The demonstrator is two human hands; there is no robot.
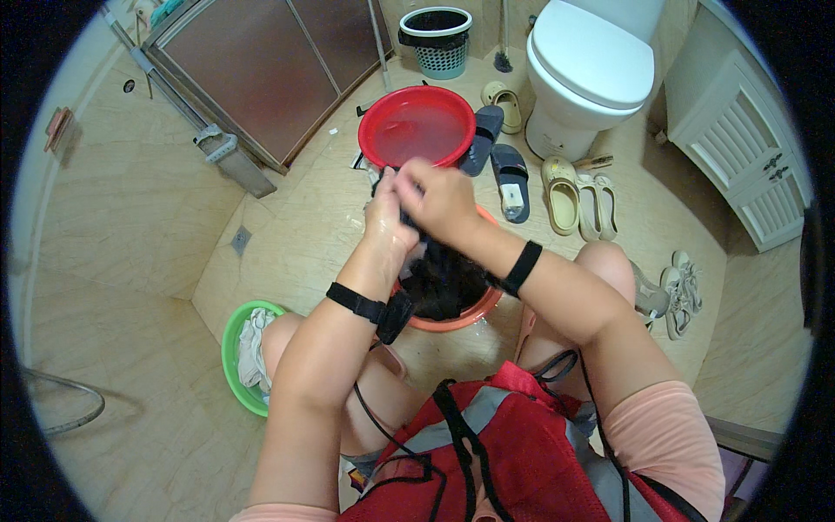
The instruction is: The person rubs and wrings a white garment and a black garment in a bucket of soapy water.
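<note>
Wet dark cloth is gripped between my left hand (390,218) and my right hand (440,199), which is blurred and closed in a fist close beside the left. Beneath them an orange-red basin (466,321) on the floor holds black clothing (443,284) in water. Just beyond my hands stands a red basin (365,134) containing cloudy water. A green basin (229,365) with light-coloured cloth (254,342) is by my left knee. My hands hide part of the dark cloth and the near rim of the red basin.
Slippers (512,183), yellowish clogs (562,196), flat shoes (597,205) and sneakers (678,293) line the right side. A toilet (590,59), a lined waste bin (440,59) and a toilet brush (503,62) stand at the back. A louvred cabinet (743,130) is at right, a floor drain (241,241) at left.
</note>
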